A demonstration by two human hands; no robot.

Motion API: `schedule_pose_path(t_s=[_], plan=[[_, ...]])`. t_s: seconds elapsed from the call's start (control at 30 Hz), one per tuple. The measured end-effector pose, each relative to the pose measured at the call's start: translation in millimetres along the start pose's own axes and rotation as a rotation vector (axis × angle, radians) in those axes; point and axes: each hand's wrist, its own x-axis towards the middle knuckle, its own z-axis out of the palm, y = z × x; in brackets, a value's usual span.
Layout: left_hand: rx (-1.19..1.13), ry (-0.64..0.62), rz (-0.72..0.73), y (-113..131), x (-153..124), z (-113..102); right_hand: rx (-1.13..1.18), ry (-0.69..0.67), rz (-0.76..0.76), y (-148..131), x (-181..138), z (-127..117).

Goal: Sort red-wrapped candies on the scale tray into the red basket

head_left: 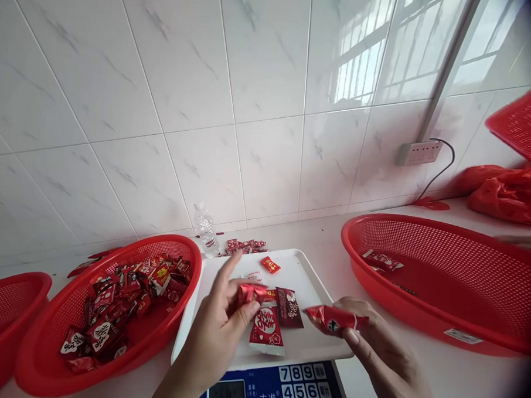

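My left hand (225,314) is over the scale tray, its thumb and fingers closed on a small red wrapped candy (251,293), with the index finger raised. At the tray's right side my right hand (380,350) pinches a longer red candy packet (335,320) by its end. Beneath and between the hands, several wrapped candies lie on the white scale tray (304,262). Among them are a red packet with white lettering (266,328), a dark maroon packet (289,308) and a small orange-red one (270,265) farther back.
A red basket (188,248) holding many candies stands left, another red basket (6,287) beyond it. A larger red basket (422,229) on the right holds a few packets. The scale's keypad (301,391) faces me. Behind the tray are a clear bottle (206,231) and more candies (246,246).
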Motion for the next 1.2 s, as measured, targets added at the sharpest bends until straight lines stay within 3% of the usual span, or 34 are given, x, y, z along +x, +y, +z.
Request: schedule_pose_path(t_s=[0.17,0.27,0.37,0.73,1.03,1.2], plan=[[0.157,-0.254,0.250,3.5,-8.5,14.5,0.039,-0.173,-0.231,-16.2,-4.2,-2.6],[0.229,-0.311,0.408,3.3,-10.5,23.5,-0.002,-0.274,-0.245,-21.0,-4.9,-1.7],[0.278,-0.333,0.482,3.3,-10.6,27.9,0.030,-0.259,-0.223,-21.6,-5.4,-1.1],[0.288,-0.337,0.562,2.7,-10.7,34.7,0.098,-0.212,-0.211,-20.1,-8.7,-1.7],[0.225,-0.344,0.510,6.2,-12.2,34.0,0.102,-0.214,-0.256,-23.8,-5.1,-0.9],[0.134,-0.381,0.524,2.0,-10.8,35.5,0.044,-0.328,-0.263,-23.4,-9.5,-0.3]])
